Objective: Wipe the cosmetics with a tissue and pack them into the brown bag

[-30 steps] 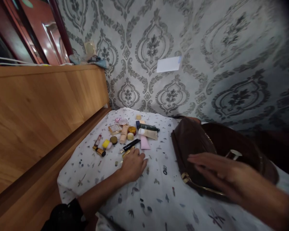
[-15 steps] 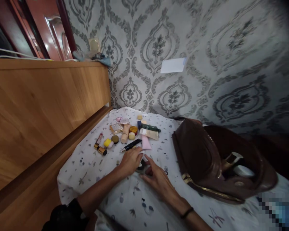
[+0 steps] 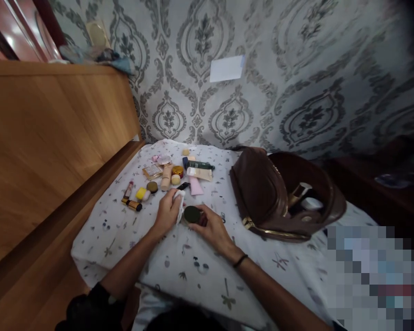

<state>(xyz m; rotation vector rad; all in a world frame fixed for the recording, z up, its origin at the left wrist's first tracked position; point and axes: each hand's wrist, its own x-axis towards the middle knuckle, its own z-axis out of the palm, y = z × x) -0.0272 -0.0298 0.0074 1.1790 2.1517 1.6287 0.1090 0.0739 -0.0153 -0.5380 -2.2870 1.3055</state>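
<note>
My right hand point(image 3: 212, 226) is closed around the side of a small round jar with a dark green lid point(image 3: 192, 214), its lid facing up toward me. Close to the jar's left side, my left hand point(image 3: 167, 211) pinches a crumpled white tissue or cloth point(image 3: 180, 202). Just beyond my left fingers lies a black tube point(image 3: 184, 186), partly hidden by that hand. A pink tube point(image 3: 195, 186) rests on the patterned sheet point(image 3: 131, 250) behind the jar, next to a cream tube point(image 3: 200, 173) and a dark green tube point(image 3: 200, 164).
Several cosmetics lie behind my left hand, among them a beige bottle point(image 3: 166, 178), an amber jar point(image 3: 177, 171), a compact point(image 3: 152, 172) and a gold-and-black tube point(image 3: 131, 204). At right stands an open brown handbag point(image 3: 258, 193) with containers inside. A wooden cabinet point(image 3: 55, 119) borders the left.
The view has shifted, so the scene sits higher and further left. My hands have drawn apart slightly; the jar's dark lid and the white tissue now show plainly between them.
</note>
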